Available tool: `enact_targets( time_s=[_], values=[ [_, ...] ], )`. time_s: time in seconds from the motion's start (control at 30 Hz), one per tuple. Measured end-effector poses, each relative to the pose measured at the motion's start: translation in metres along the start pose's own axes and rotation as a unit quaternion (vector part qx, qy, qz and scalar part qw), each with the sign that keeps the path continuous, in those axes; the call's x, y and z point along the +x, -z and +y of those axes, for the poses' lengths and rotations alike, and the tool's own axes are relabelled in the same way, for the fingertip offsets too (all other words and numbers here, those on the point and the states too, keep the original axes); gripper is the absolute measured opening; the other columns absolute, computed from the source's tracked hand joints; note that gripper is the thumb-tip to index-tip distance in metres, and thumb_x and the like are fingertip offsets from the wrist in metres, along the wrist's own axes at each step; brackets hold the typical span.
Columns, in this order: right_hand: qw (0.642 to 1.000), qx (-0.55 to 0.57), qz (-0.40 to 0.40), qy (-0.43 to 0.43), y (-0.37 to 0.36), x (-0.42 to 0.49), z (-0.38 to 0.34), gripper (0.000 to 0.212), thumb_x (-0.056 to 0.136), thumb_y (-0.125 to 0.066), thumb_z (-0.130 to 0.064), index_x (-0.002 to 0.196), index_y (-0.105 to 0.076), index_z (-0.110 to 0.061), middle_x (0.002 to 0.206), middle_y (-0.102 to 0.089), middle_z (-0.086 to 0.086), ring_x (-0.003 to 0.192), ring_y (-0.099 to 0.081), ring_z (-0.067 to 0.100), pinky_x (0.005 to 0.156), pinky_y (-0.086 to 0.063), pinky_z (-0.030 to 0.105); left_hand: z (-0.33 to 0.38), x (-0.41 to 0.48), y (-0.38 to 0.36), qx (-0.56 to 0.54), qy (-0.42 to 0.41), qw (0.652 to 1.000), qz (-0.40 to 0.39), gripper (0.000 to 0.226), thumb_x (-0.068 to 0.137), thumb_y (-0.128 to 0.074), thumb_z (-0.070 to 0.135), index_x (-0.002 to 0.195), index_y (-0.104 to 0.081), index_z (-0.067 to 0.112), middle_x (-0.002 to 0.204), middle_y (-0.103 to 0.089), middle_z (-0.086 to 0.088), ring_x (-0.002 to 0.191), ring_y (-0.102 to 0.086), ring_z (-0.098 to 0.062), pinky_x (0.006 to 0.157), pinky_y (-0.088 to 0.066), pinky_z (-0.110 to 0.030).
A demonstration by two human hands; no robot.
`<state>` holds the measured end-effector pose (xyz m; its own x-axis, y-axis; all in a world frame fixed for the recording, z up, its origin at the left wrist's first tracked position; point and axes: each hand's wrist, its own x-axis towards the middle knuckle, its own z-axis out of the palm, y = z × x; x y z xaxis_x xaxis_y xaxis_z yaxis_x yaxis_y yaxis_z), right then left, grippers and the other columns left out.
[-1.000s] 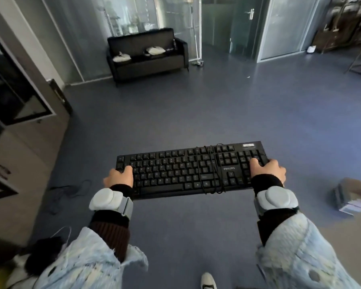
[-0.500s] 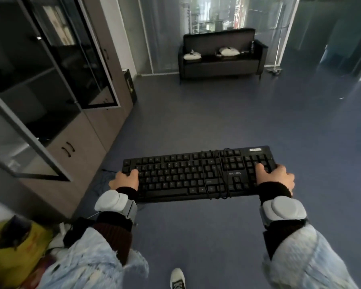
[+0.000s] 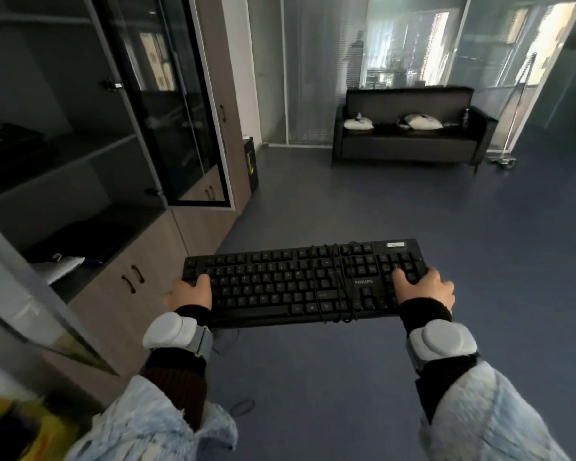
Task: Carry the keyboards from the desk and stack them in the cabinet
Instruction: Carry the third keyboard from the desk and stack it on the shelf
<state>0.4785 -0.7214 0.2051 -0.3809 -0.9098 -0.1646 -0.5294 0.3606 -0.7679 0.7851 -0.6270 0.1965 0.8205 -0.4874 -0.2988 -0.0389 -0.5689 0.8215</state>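
Cabinet (image 3: 153,251) nearer; left grip (image 3: 189,293), right grip (image 3: 425,288) hold keyboard (image 3: 280,284).

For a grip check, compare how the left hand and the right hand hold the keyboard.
The left hand grips the keyboard at its left end, thumb on the leftmost keys; the right hand grips the right end, thumb on the number pad. The wound cable lies nearer the right hand than the left hand. The left hand is nearer the cabinet. Both rest a thumb on top and wear a white wrist device.

Black keyboard (image 3: 300,281), blue-grey floor (image 3: 413,211), pale blue mottled sleeves (image 3: 479,417), perhaps yellow bag (image 3: 30,424).
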Motion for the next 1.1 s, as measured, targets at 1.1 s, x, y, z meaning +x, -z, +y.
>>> enact_targets(
  time_s=[1.1],
  values=[
    [0.882, -0.064, -0.331, 0.33, -0.503, 0.166, -0.443, 0.073, 0.083, -0.061, -0.047, 0.136, -0.041, -0.001, 0.132, -0.043, 0.025, 0.124, -0.043, 0.04, 0.103, -0.039, 0.046, 0.131, 0.392, 0.074, -0.073, 0.222, 0.864, 0.446, 0.062, 0.089, -0.046, 0.035, 0.146, -0.034, 0.013, 0.145, -0.034, -0.028, 0.132, -0.036, -0.045, 0.112, -0.029, -0.046]
  ],
)
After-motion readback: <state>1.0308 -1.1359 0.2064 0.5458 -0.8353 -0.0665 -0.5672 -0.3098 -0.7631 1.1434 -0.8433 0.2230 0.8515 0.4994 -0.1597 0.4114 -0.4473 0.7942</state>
